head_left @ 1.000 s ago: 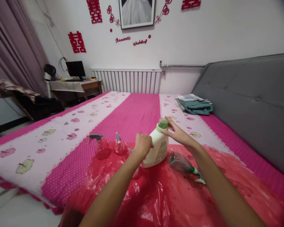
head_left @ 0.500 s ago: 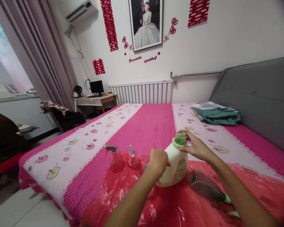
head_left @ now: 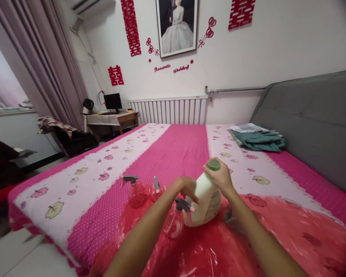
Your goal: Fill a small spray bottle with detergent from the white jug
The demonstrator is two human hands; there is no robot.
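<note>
The wall [head_left: 276, 50] bears red lettering "Romantic Wedding" [head_left: 171, 68].

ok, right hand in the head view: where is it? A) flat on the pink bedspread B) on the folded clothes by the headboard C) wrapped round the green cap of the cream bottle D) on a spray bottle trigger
C: the right hand closes over the green cap atop the cream bottle, which stands on the red plastic sheet.
</note>
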